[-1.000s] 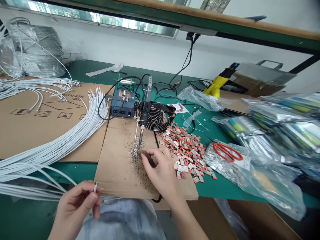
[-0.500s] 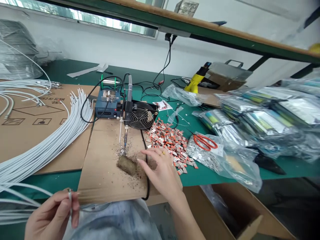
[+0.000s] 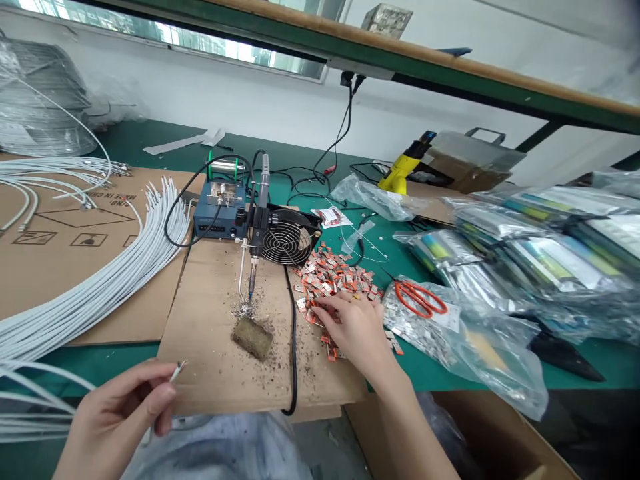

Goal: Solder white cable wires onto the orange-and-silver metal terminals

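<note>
By the desk's [image 3: 443, 381] front edge, my left hand [image 3: 117, 415] pinches a cable [image 3: 177, 372]; my right hand [image 3: 357, 332], grip unclear, could brush and scatter metal pieces [image 3: 331, 268].

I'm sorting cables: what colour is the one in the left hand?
The cable is white, clearest in the head view.

I'm standing in an electronics workshop: a boxy blue soldering station [image 3: 213, 217] sits on the long green bench [image 3: 425, 377], bundled white cables [image 3: 125, 270] lie left, small orange-and-silver metal pieces [image 3: 340, 270] heap up right of it, and silvery bagged packets [image 3: 543, 257] crowd farther right.
</note>
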Demonstrator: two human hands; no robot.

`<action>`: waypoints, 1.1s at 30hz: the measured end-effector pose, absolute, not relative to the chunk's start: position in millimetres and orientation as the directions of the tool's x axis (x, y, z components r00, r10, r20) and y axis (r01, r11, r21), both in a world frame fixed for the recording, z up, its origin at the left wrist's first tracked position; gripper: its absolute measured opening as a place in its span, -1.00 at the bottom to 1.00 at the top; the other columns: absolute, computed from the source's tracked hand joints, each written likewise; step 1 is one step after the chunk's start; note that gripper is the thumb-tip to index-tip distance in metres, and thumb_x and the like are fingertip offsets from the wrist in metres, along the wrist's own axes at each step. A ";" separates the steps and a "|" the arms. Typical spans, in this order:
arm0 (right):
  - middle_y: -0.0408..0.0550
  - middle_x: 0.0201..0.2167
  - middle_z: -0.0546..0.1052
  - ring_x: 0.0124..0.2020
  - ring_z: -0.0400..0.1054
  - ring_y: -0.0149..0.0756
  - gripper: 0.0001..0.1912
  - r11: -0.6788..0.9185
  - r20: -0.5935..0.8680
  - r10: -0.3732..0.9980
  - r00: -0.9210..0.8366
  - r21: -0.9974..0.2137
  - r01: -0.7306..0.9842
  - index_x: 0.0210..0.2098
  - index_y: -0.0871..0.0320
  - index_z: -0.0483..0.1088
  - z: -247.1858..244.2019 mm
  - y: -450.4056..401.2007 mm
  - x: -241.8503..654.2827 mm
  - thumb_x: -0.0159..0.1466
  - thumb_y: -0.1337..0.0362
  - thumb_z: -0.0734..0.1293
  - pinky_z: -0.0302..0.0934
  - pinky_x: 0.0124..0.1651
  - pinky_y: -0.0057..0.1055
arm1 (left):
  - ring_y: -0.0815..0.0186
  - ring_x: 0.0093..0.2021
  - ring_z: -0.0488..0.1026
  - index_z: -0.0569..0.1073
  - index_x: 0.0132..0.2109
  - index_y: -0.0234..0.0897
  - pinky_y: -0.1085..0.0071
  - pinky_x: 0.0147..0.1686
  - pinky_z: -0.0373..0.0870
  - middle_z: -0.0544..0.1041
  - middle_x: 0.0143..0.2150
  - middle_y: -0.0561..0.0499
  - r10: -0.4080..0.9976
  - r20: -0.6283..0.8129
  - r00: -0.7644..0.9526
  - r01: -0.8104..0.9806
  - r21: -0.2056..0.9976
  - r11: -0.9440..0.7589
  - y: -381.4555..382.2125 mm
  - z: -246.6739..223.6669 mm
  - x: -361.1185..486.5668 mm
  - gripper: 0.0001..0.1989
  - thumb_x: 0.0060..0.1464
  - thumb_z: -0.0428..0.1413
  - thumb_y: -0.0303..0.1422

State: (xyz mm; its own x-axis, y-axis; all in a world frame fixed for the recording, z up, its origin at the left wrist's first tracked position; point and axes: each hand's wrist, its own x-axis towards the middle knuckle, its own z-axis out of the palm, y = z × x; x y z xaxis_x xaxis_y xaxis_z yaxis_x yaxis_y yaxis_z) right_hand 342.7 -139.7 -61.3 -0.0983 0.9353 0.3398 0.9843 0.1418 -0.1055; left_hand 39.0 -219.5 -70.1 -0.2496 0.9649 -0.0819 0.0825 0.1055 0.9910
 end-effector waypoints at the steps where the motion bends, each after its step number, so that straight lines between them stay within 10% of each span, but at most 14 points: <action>1: -0.04 -0.44 0.51 -0.33 0.33 -0.07 -0.80 0.163 0.348 0.931 -0.113 -0.117 0.980 -0.35 0.06 0.51 -61.9 -139.6 344.7 0.24 0.21 0.24 -0.03 -0.33 -0.26 | 0.42 -0.70 0.28 0.51 -0.33 -0.19 0.57 -0.64 0.27 0.33 -0.73 0.16 0.968 -0.110 -0.226 0.070 0.989 0.129 -214.7 -65.0 40.5 -0.82 -0.12 0.21 -0.23; 7: 0.02 -0.47 0.53 -0.50 0.38 -0.19 -0.67 0.288 0.441 0.886 -0.142 -0.285 0.914 -0.27 0.19 0.44 -58.1 -137.4 350.4 0.30 0.20 0.09 0.18 -0.43 -0.31 | 0.45 -0.73 0.22 0.48 -0.38 -0.31 0.61 -0.75 0.12 0.29 -0.71 0.13 0.964 -0.187 0.189 0.247 0.959 0.138 -169.1 -45.9 41.2 -0.75 -0.01 0.11 -0.19; 11: -0.04 -0.47 0.52 -0.51 0.38 -0.25 -0.81 0.275 0.227 0.961 -0.158 -0.714 0.644 -0.29 0.14 0.41 -50.7 -136.6 332.3 0.25 0.18 0.22 0.25 -0.47 -0.38 | 0.45 -0.73 0.25 0.39 -0.42 -0.31 0.64 -0.79 0.06 0.30 -0.67 0.13 0.880 -0.293 0.373 0.428 0.896 0.116 -132.2 -39.4 45.5 -0.77 0.02 0.06 -0.21; 15: -0.10 -0.49 0.47 -0.46 0.36 -0.29 -0.86 0.193 0.056 0.945 -0.321 -0.889 0.415 -0.35 0.13 0.39 -49.4 -132.1 305.0 0.23 0.22 0.25 0.26 -0.42 -0.40 | 0.47 -0.74 0.23 0.35 -0.41 -0.33 0.64 -0.78 0.14 0.29 -0.65 0.14 0.773 -0.382 0.507 0.432 0.888 0.156 -102.6 -35.8 57.2 -0.79 0.02 0.05 -0.25; 33: -0.12 -0.57 0.52 -0.62 0.32 -0.52 -0.66 -0.425 -0.382 0.871 -0.308 -0.901 -0.085 -0.42 0.21 0.41 -56.9 -116.0 263.1 -0.10 0.18 0.52 0.25 -0.56 -0.61 | 0.56 -0.72 0.19 0.46 -0.20 -0.36 0.68 -0.80 0.14 0.32 -0.54 0.14 0.643 -0.452 0.618 0.358 0.890 0.282 -86.8 -41.0 67.7 -0.71 0.03 0.10 -0.21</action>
